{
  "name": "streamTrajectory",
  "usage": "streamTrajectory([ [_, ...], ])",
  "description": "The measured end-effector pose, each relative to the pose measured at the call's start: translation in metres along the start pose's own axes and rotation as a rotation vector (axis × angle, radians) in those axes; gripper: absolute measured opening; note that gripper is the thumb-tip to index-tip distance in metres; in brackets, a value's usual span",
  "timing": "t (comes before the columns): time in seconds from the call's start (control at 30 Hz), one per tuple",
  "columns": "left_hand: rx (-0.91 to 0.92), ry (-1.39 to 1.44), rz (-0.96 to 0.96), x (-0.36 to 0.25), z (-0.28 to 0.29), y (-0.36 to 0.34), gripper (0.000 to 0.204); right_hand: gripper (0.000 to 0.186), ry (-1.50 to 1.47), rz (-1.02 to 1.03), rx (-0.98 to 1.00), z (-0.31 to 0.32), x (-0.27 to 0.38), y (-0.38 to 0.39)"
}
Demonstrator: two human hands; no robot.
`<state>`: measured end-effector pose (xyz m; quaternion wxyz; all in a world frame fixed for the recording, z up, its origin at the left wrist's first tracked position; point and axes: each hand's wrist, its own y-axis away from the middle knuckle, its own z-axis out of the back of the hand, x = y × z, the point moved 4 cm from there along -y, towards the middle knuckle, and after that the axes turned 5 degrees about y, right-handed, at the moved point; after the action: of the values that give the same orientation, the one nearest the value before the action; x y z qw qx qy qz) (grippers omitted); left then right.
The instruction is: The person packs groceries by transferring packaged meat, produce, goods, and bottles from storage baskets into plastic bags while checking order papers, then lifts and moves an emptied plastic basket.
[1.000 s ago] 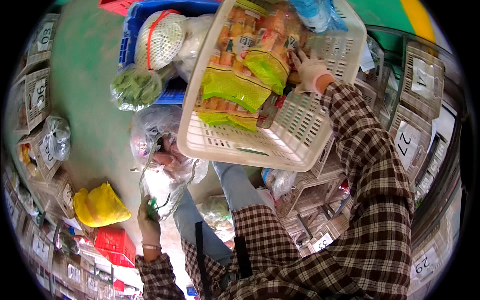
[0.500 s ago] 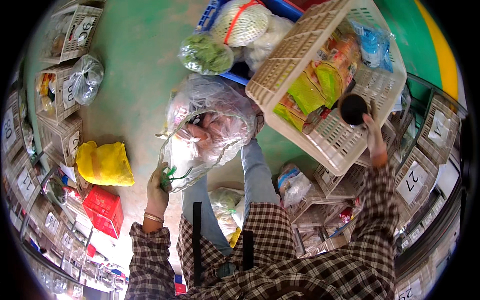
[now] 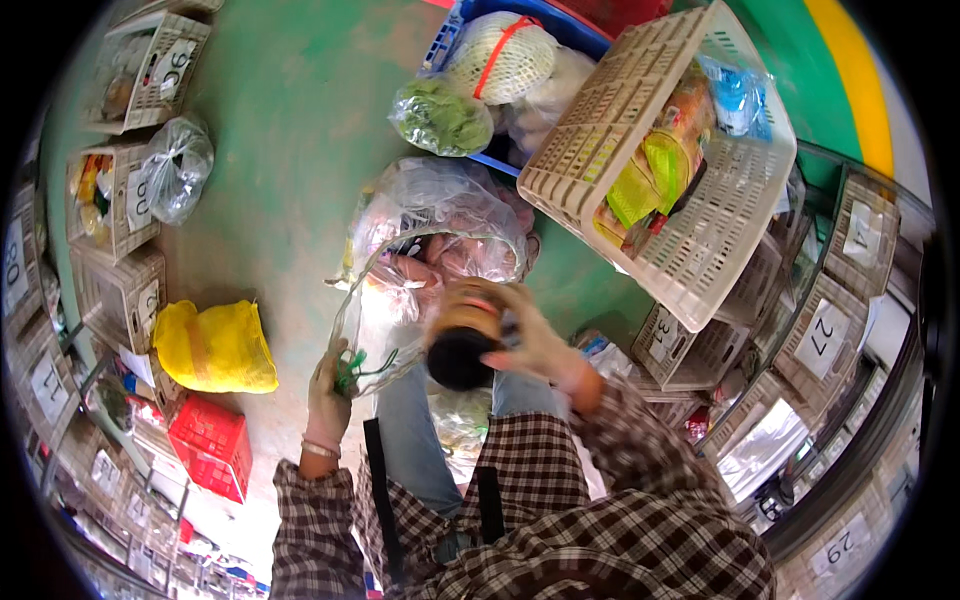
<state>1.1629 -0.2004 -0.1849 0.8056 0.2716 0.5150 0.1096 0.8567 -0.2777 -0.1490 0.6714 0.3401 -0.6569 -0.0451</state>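
Observation:
My gloved left hand is closed on the rim of a large clear plastic bag, beside a green tie. The bag's mouth gapes toward me, and pinkish wrapped packages show inside it. In my gloved right hand is a jar with a black lid and a brownish body, slightly blurred. The jar is over the near side of the bag's mouth, above my legs. To the far right a tilted beige crate holds yellow-green packets and a blue package.
Behind the bag stands a blue crate with a netted round item and bagged greens. A yellow sack and a red crate lie left. Numbered crates on racks line both sides, including one at right.
My right hand has lifted the jar out of the beige crate and carried it left to the bag's mouth. My left hand keeps its grip on the bag's rim.

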Motion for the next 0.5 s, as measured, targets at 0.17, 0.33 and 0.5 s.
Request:
streamTrajectory([
  [0.17, -0.099, 0.814, 0.443, 0.040, -0.004, 0.013, 0.041, 0.084, 0.769, -0.218, -0.013, -0.050, -0.099, -0.091],
  [0.33, -0.088, 0.162, 0.133, 0.000, -0.025, -0.002, 0.037, 0.066, 0.600, 0.101, 0.070, 0.012, -0.008, -0.060],
  [0.5, -0.200, 0.358, 0.275, 0.012, -0.040, -0.019, 0.040, 0.070, 0.635, 0.417, -0.884, 0.303, 0.062, -0.012],
])
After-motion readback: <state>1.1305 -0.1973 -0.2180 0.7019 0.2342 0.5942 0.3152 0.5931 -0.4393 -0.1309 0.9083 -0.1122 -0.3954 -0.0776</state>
